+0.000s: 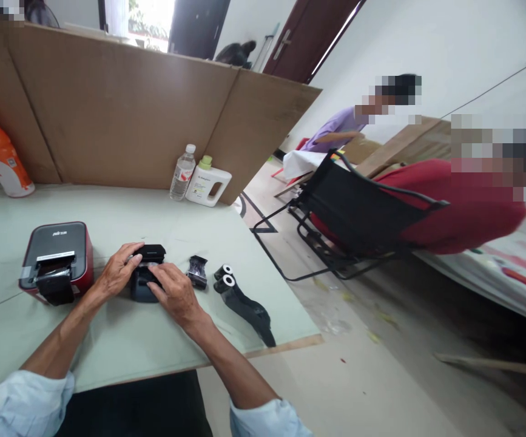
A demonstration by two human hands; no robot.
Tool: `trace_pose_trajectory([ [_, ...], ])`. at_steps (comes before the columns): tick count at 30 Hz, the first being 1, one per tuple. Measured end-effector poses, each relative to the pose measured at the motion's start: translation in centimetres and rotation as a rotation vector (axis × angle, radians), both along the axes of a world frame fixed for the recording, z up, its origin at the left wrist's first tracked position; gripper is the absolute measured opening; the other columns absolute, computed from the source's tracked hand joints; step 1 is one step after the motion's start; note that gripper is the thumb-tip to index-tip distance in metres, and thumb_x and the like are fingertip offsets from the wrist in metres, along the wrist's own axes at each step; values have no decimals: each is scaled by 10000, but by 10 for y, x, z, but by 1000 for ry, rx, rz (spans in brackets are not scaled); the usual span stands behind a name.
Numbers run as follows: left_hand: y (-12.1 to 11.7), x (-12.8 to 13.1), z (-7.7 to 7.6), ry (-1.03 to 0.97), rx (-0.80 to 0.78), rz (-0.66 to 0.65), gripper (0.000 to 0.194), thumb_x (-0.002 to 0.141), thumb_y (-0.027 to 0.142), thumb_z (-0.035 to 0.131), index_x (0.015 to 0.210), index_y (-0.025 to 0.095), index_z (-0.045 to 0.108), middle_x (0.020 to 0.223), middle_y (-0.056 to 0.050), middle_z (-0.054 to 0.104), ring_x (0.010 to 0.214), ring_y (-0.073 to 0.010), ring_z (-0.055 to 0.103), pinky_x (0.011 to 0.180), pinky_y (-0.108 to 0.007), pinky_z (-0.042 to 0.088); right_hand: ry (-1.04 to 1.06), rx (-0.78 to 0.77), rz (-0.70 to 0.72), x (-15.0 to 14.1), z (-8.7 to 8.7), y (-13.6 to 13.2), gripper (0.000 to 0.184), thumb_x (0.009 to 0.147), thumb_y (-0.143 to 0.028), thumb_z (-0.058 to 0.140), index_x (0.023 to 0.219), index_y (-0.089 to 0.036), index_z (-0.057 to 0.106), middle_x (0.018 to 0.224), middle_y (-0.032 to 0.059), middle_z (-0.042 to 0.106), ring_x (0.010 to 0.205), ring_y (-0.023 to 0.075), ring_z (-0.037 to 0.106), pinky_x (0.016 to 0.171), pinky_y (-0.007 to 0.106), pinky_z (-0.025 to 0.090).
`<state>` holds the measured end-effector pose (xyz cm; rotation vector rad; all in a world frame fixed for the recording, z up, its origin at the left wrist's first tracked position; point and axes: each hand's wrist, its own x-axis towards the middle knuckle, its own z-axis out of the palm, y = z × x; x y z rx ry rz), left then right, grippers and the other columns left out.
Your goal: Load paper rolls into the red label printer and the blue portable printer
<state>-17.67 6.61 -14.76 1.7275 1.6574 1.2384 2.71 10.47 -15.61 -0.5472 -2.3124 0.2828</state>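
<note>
A small dark boxy device [144, 294] with its black lid [152, 250] raised sits on the table in front of me; it looks like a compact label printer. My left hand [118, 271] grips its left side near the lid, fingers curled. From the right, my right hand [177, 292] holds it, with bent fingers reaching into the open top; what the fingertips touch inside is hidden. Just right of my right hand lies a small shiny black piece [198, 272]. Beyond it are two black ribbon rolls [227, 278] with white cores and a trailing black strip [249, 309].
A larger black and red label printer [57, 252] stands at left. Along the cardboard screen [130, 115] are an orange and white bottle [1, 152], a clear water bottle [182, 175] and a white jug [208, 185]. Two people sit at right, one on a black folding chair [358, 206].
</note>
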Motion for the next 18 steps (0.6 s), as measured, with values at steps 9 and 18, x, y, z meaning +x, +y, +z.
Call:
trace_pose_trajectory([
  [9, -2, 1, 5, 1, -19, -3, 506, 993, 466, 476, 1361, 168, 654, 1431, -135, 641, 1362, -271, 581, 1219, -452, 411, 60, 65, -32, -4, 5, 2, 228, 1050, -150, 478, 982, -193, 691, 944, 91, 716, 894, 223, 674, 811, 345, 578],
  [18, -3, 3, 8, 5, -44, -1, 520, 981, 464, 467, 1364, 163, 650, 1432, -137, 640, 1365, -273, 578, 1222, -463, 405, 212, 8, -37, -6, -2, 1, 241, 1062, -158, 439, 1089, -215, 672, 957, 82, 754, 909, 225, 725, 836, 358, 588],
])
